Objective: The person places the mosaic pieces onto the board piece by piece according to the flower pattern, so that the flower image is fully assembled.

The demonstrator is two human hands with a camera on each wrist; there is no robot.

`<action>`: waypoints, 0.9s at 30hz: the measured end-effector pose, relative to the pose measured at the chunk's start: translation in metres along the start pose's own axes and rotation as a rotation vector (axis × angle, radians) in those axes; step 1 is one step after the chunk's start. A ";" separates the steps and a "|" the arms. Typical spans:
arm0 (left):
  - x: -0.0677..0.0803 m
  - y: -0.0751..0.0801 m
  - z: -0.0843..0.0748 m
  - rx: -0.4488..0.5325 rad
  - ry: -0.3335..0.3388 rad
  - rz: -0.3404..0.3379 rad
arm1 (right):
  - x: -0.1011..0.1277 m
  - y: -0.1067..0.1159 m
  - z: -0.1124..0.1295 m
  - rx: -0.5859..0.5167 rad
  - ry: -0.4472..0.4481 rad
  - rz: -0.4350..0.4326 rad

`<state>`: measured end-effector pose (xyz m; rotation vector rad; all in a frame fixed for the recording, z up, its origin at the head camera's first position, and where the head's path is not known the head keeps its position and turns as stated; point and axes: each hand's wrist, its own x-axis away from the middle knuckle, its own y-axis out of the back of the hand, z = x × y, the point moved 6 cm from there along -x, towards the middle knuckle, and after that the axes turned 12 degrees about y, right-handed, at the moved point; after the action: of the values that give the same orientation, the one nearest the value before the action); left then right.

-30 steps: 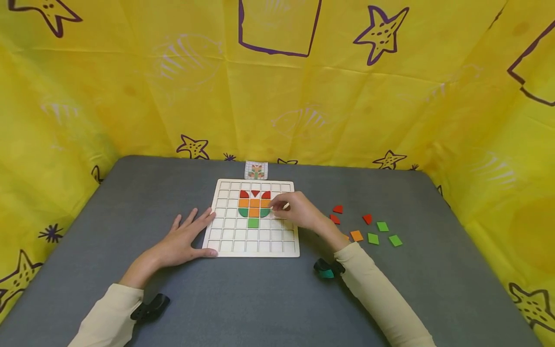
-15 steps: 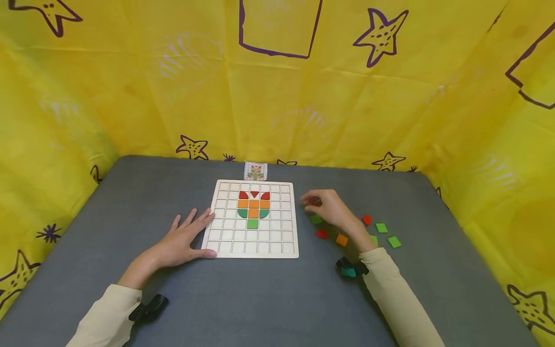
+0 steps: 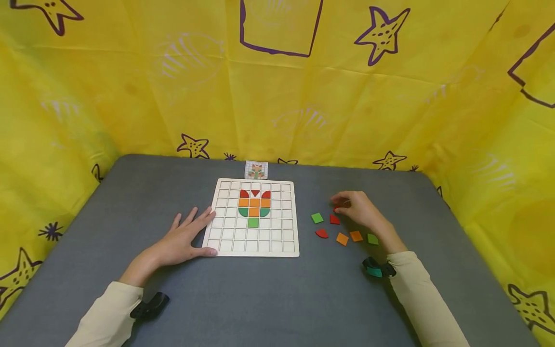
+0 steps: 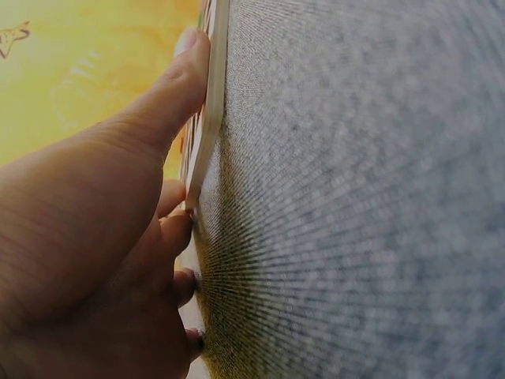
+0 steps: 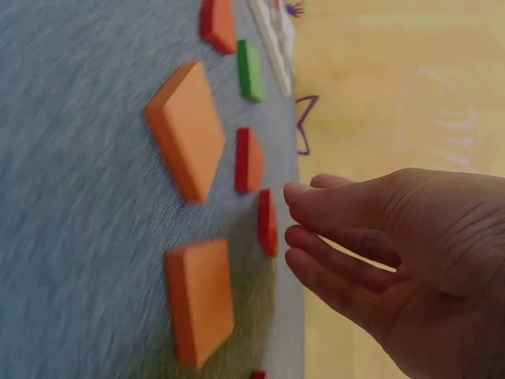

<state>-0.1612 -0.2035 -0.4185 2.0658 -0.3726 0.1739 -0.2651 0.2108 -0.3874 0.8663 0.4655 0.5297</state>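
Observation:
A pale wooden grid board (image 3: pixel 225 241) lies mid-table with red, orange and green tiles (image 3: pixel 254 207) set in a flower shape. My left hand (image 3: pixel 195 230) rests flat on the grey table, its fingers against the board's left edge (image 4: pixel 207 126). My right hand (image 3: pixel 343 203) hovers right of the board with loosely bent fingers that hold nothing. Its fingertips (image 5: pixel 296 193) are just above a red tile (image 5: pixel 268 223). Below that hand lie loose tiles: green (image 3: pixel 317 218), red (image 3: pixel 334 219), red (image 3: pixel 322 233), orange (image 3: pixel 342 238), orange (image 3: pixel 356 235) and green (image 3: pixel 373 238).
A small pattern card (image 3: pixel 256 170) stands behind the board at the table's far edge. Yellow cloth with purple stars (image 3: pixel 381 33) walls in the table on three sides. Bare grey tabletop (image 3: pixel 260 299) stretches in front of the board.
My right hand has left the board and moved right, over the loose tiles. The left hand and the board have not moved.

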 end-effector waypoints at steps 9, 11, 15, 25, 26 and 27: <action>0.000 0.000 0.000 0.006 -0.013 -0.006 | 0.009 0.002 -0.011 0.018 -0.012 0.005; 0.000 0.000 0.000 0.008 -0.017 -0.009 | 0.010 0.001 -0.013 0.015 -0.016 0.008; 0.000 -0.001 0.001 0.005 -0.015 -0.011 | 0.010 0.000 -0.013 0.016 -0.018 0.010; 0.000 -0.001 0.000 0.000 -0.008 -0.008 | 0.011 0.002 -0.015 -0.023 -0.023 -0.036; 0.001 -0.001 0.000 0.000 -0.009 -0.009 | 0.011 0.002 -0.015 -0.028 -0.026 -0.043; 0.001 0.000 -0.001 0.001 -0.008 -0.010 | 0.011 0.002 -0.015 -0.032 -0.029 -0.049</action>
<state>-0.1598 -0.2030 -0.4179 2.0694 -0.3671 0.1593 -0.2657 0.2279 -0.3961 0.8289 0.4496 0.4775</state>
